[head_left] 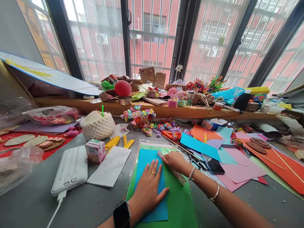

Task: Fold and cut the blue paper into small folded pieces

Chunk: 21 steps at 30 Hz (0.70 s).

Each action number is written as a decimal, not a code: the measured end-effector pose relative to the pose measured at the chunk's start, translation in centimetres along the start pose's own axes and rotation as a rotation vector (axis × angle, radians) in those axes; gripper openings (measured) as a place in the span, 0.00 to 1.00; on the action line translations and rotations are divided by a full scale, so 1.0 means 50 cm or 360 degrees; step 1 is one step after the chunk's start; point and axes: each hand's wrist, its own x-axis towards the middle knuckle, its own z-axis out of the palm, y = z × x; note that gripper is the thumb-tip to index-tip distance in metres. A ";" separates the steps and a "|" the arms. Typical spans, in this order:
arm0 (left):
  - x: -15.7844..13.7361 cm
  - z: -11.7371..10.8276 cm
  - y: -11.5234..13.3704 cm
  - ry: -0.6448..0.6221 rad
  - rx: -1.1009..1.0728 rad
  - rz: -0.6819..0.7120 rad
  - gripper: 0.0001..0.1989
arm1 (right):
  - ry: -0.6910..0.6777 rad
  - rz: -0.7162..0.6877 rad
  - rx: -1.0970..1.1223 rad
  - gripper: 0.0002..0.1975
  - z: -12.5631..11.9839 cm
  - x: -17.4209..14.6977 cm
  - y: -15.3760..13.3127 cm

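Observation:
My left hand [149,183] lies flat on a strip of blue paper [147,155], with its fingers stretched out and slightly apart. Under the strip is a stack of green paper [185,209] in a clear plastic sleeve. My right hand [174,161], its fingers curled, grips a patterned ruler [180,179] that slants over the green sheet. The ruler's upper end meets the right edge of the blue strip; its middle is hidden by my hand. Scissors [198,163] and a dark phone [213,164] lie to the right of that hand.
At left are a white power bank [71,169] with a cable, a small drink carton [95,151], folded white paper [110,166] and a netted coconut [98,125]. Colored paper sheets [242,164] spread at right. Craft flowers [137,115] stand before the crowded wooden sill [106,109].

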 end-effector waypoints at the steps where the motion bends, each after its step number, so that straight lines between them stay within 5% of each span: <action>1: 0.000 0.001 0.000 0.0012 0.0001 0.0002 0.33 | -0.0003 0.0021 0.0003 0.26 0.002 0.000 -0.003; 21: 0.001 0.003 0.001 0.0029 0.0003 -0.0008 0.34 | 0.0132 0.0274 0.0051 0.25 0.003 0.060 0.007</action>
